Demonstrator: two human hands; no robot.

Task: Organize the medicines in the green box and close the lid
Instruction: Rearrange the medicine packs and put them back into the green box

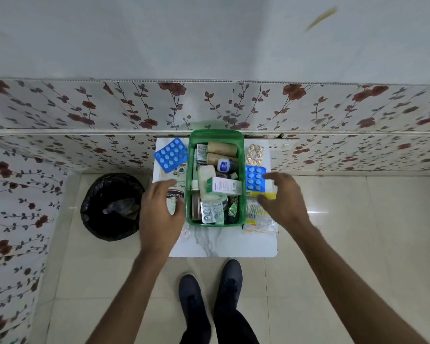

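From the head camera, the left hand [159, 214] hides part of a printed pack [176, 192] near the surface's [224, 242] left edge, fingers spread, gripping nothing. The right hand [281, 199] covers a yellow-edged box [266, 193] by the right edge; whether it grips is unclear. Between them stands the green box [216, 134], lidless, crammed with medicines. A black bin [112, 207] sits on the floor left.

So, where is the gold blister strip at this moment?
In the head view the gold blister strip lies on the white table, right of the green box near its far end, just behind the blue blister pack.
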